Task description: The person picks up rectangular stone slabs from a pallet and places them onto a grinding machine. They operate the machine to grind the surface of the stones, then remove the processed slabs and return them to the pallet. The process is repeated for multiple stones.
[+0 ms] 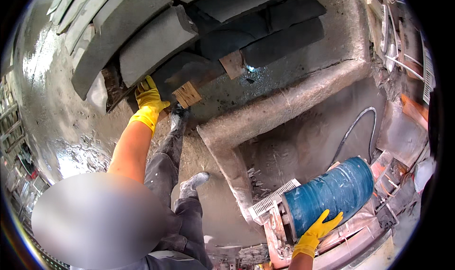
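My left hand (149, 99), in a yellow rubber glove, reaches up to the lower edge of a grey curved slab (159, 47). Its fingers are stretched out over that edge, the thumb spread to the right. At the lower right, my right hand (320, 229) wears a matching glove. Its fingers are spread beside a blue drum (332, 192) lying on its side; whether they touch it I cannot tell. A small wooden block (187, 94) sits just right of my left hand, and another wooden block (232, 64) lies farther right.
More grey slabs (121, 23) lean in a row at the top. A low concrete curb (289, 101) bends around a sunken wet floor with a dark hose (362, 112). My booted foot (194, 181) stands left of the curb. Boards and scrap (400, 132) crowd the right side.
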